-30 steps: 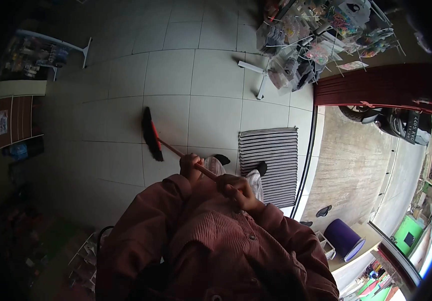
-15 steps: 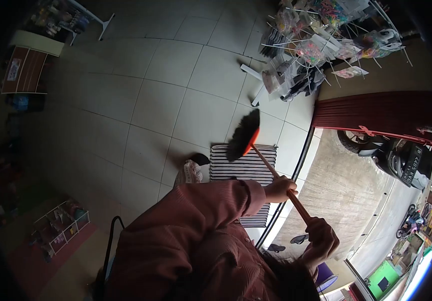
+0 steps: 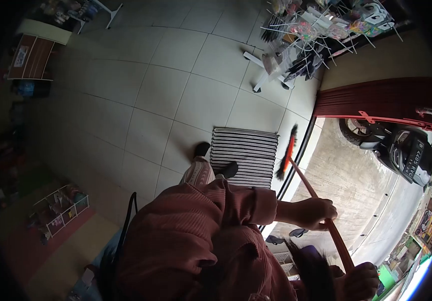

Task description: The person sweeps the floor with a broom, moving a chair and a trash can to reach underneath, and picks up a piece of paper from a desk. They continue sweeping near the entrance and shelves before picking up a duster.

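Observation:
A broom (image 3: 289,153) with an orange-red head and dark bristles is held in both fists. My left hand (image 3: 317,213) wraps round the middle of its handle. Farther up, close to the handle's end, my right hand (image 3: 360,283) is also closed on it. The broom's head is over the pale floor tiles, between a black-and-white striped mat (image 3: 243,150) and the dark door track. One of my dark-shod feet (image 3: 228,170) is on the mat; the other is beside its left edge.
Beyond the track lies a concrete strip (image 3: 346,165) with a parked motorbike (image 3: 406,148) and dark sandals (image 3: 298,233). A red folding door (image 3: 376,98) stands at the right. Near it, a wheeled rack (image 3: 321,37) carries hanging packets. A small wire shelf (image 3: 63,210) is at the left.
The broom's head has swung right, from over the mat to beside the door track. Both hands have moved right and down in view, keeping their grip. A foot now shows on the mat.

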`<state>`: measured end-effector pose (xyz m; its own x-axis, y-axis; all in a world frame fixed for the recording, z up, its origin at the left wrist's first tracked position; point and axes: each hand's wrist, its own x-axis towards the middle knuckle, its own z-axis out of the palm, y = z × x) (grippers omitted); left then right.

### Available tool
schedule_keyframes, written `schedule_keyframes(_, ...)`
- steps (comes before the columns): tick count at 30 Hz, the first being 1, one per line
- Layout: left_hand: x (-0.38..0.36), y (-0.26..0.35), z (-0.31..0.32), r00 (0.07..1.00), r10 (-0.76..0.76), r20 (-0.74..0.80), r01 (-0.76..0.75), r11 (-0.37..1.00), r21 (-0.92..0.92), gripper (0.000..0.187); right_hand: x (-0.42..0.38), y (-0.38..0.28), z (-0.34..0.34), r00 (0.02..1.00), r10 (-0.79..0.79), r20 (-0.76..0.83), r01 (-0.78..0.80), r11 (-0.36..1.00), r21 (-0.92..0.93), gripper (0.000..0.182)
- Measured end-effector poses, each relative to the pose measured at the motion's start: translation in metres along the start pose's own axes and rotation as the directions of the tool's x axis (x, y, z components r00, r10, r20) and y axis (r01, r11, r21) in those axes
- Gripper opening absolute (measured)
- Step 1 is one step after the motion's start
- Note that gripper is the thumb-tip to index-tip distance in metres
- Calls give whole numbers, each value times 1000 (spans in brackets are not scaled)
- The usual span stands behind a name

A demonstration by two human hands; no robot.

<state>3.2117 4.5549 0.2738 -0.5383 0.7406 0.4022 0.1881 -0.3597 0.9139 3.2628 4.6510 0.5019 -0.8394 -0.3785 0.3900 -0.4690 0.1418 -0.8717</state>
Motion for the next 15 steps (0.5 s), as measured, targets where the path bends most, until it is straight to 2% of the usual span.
schedule_keyframes(2, -33, 21, -28, 989, -6, -145, 24, 993, 118, 24, -2, 10, 23, 921, -139, -365, 215, 961, 176, 47)
schedule_keyframes(3, -52, 30, -50, 970, -65, -232, 119, 966, 230, 23, -19, 30, 48, 658, -24, -753, 263, 944, 200, 36)
schedule_keyframes(5, -99, 38, -99, 903, -169, -396, 336, 850, 405, 22, 18, 60, 83, 726, 226, -649, 126, 885, 449, 38)
schedule_keyframes(6, -129, 33, -123, 855, -215, -472, 449, 762, 467, 22, 30, 89, 103, 785, 291, -546, 97, 814, 573, 43)
schedule_keyframes(7, -158, 29, -147, 804, -154, -574, 510, 673, 535, 23, 32, 119, 125, 843, 349, -409, 15, 745, 666, 44)
schedule_keyframes(8, -195, 28, -174, 778, -201, -595, 563, 643, 519, 24, 38, 151, 158, 875, 324, -359, 27, 708, 705, 46)
schedule_keyframes(9, -229, 30, -195, 748, -142, -648, 619, 501, 605, 22, 42, 175, 193, 872, 394, -292, -45, 657, 752, 47)
schedule_keyframes(10, -268, 26, -213, 687, -186, -702, 711, 372, 597, 21, 48, 198, 226, 890, 414, -192, -94, 579, 810, 43)
schedule_keyframes(11, -313, 16, -232, 663, -231, -712, 746, 290, 600, 20, 45, 221, 257, 901, 431, -54, -191, 505, 842, 40)
schedule_keyframes(12, -355, 4, -246, 634, -273, -724, 773, 206, 599, 20, 45, 245, 290, 920, 390, 45, -267, 539, 799, 33)
schedule_keyframes(14, -409, -16, -253, 385, -366, -847, 864, -180, 470, 12, 49, 263, 334, 813, 515, 271, -538, 487, 688, 23)
schedule_keyframes(15, -423, -37, -253, 328, -343, -880, 881, -227, 416, 14, 41, 281, 349, 827, 495, 267, -532, 531, 660, 21)
